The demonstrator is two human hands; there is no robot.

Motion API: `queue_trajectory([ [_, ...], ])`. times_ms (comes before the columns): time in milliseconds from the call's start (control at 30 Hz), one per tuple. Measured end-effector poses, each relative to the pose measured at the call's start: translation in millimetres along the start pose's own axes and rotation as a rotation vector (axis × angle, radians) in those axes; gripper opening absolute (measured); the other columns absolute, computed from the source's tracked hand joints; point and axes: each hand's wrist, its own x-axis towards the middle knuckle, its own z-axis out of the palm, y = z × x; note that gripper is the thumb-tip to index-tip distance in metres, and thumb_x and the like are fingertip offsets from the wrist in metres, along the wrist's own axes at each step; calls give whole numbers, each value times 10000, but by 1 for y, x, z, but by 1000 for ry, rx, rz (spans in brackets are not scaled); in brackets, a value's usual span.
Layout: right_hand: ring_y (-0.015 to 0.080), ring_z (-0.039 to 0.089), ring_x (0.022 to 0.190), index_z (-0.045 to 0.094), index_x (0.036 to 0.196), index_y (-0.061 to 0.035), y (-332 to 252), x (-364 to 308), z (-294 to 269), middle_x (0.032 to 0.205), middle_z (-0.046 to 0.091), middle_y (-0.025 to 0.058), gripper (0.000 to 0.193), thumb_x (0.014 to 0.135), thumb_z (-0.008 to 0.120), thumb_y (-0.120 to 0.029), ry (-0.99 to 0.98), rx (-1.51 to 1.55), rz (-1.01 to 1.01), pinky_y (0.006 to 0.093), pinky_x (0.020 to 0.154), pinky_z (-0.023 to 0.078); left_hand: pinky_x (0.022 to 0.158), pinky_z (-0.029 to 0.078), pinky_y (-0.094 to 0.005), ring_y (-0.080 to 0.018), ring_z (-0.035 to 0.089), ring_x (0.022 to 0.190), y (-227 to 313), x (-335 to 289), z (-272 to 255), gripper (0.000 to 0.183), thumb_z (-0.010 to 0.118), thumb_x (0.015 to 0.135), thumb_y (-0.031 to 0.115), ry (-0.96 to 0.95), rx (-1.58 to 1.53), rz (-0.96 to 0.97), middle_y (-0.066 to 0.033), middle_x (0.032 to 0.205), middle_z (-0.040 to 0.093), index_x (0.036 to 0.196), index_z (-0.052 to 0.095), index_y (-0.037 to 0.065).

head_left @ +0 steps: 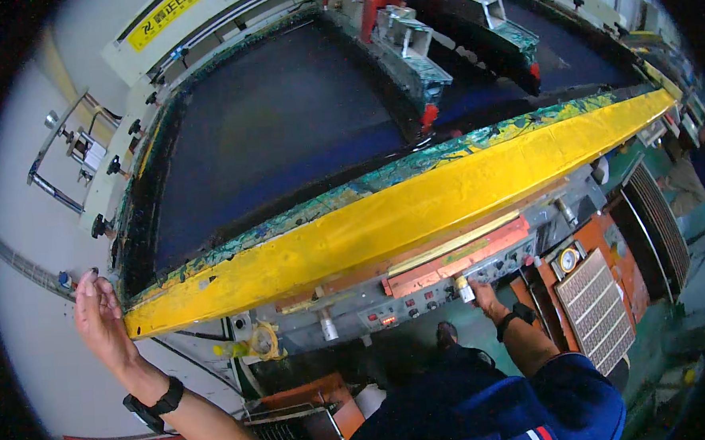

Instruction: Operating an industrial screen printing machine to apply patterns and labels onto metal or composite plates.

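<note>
A large screen-printing frame (267, 121) with dark mesh fills the upper middle, its paint-stained near edge faced by a long yellow bar (369, 223). At the bar's left end, my left hand (101, 317) is raised against the frame's corner, fingers extended. I see nothing held in it. Below the bar is a grey control panel (444, 301) with buttons and a small red display. My right hand (488, 299) is at the panel, fingers curled, right beside a white cylindrical knob (464, 289). The fingertips are partly hidden, so what they touch is unclear.
Two ink-smeared squeegee holders (416, 65) cross the screen. A second white knob (329, 326) sticks out farther left on the panel. Several black clamp knobs (102, 226) line the left rail. A patterned sheet (596, 312) and a round gauge (568, 261) lie at lower right.
</note>
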Motion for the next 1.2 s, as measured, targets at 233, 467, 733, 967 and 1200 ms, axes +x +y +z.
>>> queue_trajectory([
  [233, 149, 532, 489, 640, 807, -40, 1, -1, 3, 670, 609, 50, 404, 871, 559, -430, 24, 46, -5, 288, 392, 397, 545, 314, -164, -50, 454, 699, -6, 3, -4, 358, 568, 893, 279, 8, 12, 7, -15, 872, 547, 1130, 554, 9],
  [467, 144, 535, 490, 643, 815, -60, 7, 9, 2, 655, 599, 36, 376, 876, 546, -418, -26, 66, -3, 276, 384, 389, 551, 314, -163, -49, 459, 702, 4, 1, 1, 354, 573, 893, 271, 19, 15, 8, -16, 865, 553, 1124, 562, 4],
  [733, 139, 530, 494, 645, 813, -53, 10, 6, -3, 660, 599, 33, 348, 890, 529, -372, -37, 54, 1, 267, 397, 387, 605, 336, -148, -47, 476, 735, -6, 2, -4, 334, 586, 893, 250, -7, -29, -2, -15, 871, 566, 1128, 568, 13],
  [967, 137, 553, 563, 648, 843, -32, -19, -15, 4, 689, 605, 48, 374, 909, 480, -360, -51, -83, -76, 281, 454, 417, 655, 362, -186, -69, 488, 795, -3, 0, -2, 389, 576, 887, 303, 37, 39, -70, -10, 919, 547, 1155, 546, 22],
  [1200, 138, 546, 533, 634, 791, -28, -4, 8, -4, 679, 607, 69, 460, 899, 488, -451, -112, -18, 1, 286, 454, 433, 971, 320, -303, -173, 460, 1138, -4, 20, -22, 494, 553, 890, 329, 103, 121, -187, -87, 1245, 509, 1271, 489, 22],
])
